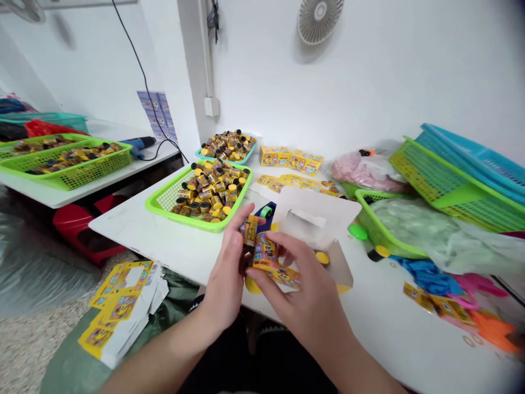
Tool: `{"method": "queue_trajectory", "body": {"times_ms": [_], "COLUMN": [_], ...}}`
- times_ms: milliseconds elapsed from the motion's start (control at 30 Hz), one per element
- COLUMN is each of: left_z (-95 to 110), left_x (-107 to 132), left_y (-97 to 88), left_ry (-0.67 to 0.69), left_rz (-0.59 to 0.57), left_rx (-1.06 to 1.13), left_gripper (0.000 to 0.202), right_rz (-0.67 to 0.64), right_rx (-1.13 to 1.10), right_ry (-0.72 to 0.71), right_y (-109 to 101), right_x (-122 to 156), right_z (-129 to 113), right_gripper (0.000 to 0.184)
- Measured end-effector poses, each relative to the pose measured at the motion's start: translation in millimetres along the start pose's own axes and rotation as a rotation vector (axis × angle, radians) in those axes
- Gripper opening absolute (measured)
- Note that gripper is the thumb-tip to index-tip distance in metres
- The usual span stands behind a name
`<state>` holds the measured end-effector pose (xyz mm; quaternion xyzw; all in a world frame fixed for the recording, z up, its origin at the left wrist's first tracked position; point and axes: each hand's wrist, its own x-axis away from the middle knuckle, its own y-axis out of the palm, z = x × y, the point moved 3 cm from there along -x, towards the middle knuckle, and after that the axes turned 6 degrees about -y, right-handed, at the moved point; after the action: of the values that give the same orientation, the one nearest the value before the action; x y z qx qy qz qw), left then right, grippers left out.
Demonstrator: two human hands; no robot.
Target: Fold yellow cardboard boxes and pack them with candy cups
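Observation:
Small canisters with yellow printed labels are between my two hands. My left hand [225, 273] is closed around one canister [250, 231], its fingers partly hidden behind it. The thumb and fingers of my right hand [303, 268] grip another printed canister [265, 251], tilted and close beside the first. A yellow round end [252, 284] shows just below them. Behind my right hand stands an open carton [342, 262] with its white lid raised. A yellow-capped canister [322, 258] lies inside it. Past my fingers is a blue tape dispenser [266, 214] with green tape.
A green basket [164, 203] heaped with canisters stands left of centre, a teal basket [248, 158] behind it. Closed yellow boxes [305, 162] stand against the wall. Flattened cartons [123, 312] lie at lower left. Stacked baskets [430, 175], bags and coloured balloons [430, 278] crowd the right.

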<state>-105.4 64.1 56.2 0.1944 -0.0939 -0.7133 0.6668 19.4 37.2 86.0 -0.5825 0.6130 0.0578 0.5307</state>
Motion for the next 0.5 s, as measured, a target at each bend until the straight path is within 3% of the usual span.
{"method": "queue_trajectory", "body": {"times_ms": [133,267,400,500], "left_z": [-4,-5,2,9], "left_x": [5,6,1,-4], "left_y": [-1.4,-3.3,-9.4,-15.9], "left_ry": [0.054,0.096,0.224,0.337], "left_rz": [-0.056,-0.170,-0.289,-0.265], "left_rx": [-0.076,-0.032,-0.198,-0.395], "left_gripper": [0.048,0.046,0.024,0.026], "right_rz": [0.018,-0.031,-0.375,-0.548], "right_rx": [-0.178,-0.467,-0.571,-0.414], "right_ry": [0.140,0.287,0.323,0.251], "right_y": [-3,-16,-30,-39], "right_x": [-2,-14,-31,-44], "right_z": [9,24,30,29], "right_gripper": [0.043,0.027,0.036,0.036]}}
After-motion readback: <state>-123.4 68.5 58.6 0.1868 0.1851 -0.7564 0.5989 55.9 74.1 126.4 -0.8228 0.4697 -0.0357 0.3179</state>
